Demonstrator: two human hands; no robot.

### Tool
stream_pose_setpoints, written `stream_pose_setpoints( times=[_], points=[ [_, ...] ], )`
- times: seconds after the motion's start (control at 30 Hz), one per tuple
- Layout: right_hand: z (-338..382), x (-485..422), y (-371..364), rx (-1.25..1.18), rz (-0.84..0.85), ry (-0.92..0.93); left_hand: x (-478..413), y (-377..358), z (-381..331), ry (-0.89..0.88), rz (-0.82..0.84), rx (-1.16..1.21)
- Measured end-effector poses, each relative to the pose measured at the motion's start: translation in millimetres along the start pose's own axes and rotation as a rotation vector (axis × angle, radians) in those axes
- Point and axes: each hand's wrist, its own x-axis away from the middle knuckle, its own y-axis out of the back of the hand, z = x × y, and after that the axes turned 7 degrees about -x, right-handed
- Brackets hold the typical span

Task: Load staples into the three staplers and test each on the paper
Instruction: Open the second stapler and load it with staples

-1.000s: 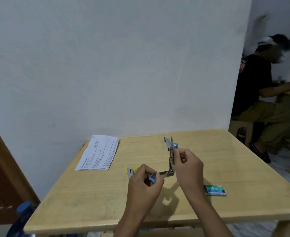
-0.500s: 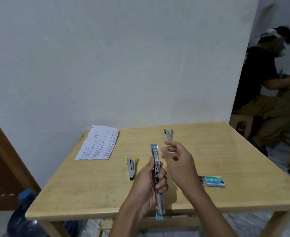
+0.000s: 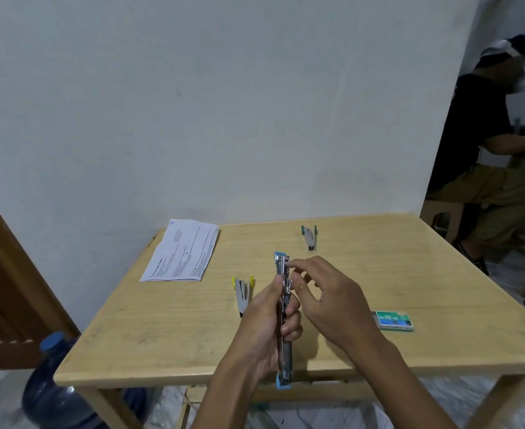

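Note:
My left hand (image 3: 267, 329) grips a blue-tipped stapler (image 3: 283, 292), swung fully open into one long straight strip that points away from me above the wooden table (image 3: 174, 335). My right hand (image 3: 326, 301) has its fingertips pinched at the stapler's far metal channel; whether staples are between them is too small to tell. A yellow-tipped stapler (image 3: 242, 292) lies left of my hands. A teal-tipped stapler (image 3: 310, 237) lies farther back. The green staple box (image 3: 394, 320) sits to the right. The printed paper (image 3: 182, 250) lies at the back left corner.
A white wall stands directly behind the table. A blue water jug (image 3: 57, 388) stands on the floor at the table's left front leg. A brown door (image 3: 4, 289) is on the left. Another person (image 3: 490, 144) sits at a second table at the far right.
The blue stapler went from bent open at an angle, held by both hands, to laid out straight in my left hand. My right hand let go and now touches its far end.

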Motion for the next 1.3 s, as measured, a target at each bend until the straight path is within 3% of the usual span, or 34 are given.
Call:
stream_pose_setpoints(
  times=[0.33,0.63,0.77,0.87,1.1,1.3],
  points=[
    [2.7,12.7,-5.8,-0.087,0.003,0.043,-6.6,0.2,6.7,0.002,-0.097,0.070],
    [5.2,27.5,-12.5,-0.155,-0.020,0.236,-13.5,11.1,2.7,0.064,-0.223,0.181],
    [11.1,22.6,-11.9,-0.390,-0.050,-0.018,-13.9,11.2,4.7,0.061,-0.168,0.143],
    [12.8,13.6,-12.0,-0.378,-0.010,-0.144,-11.7,8.6,4.5,0.029,-0.157,0.120],
    [13.2,8.4,-16.2,-0.163,0.148,-0.187,-8.8,6.1,3.1,0.000,-0.132,0.005],
    [19.2,6.2,-13.8,-0.400,0.133,-0.301,-9.1,5.4,3.7,-0.037,-0.122,-0.021]
  ],
)
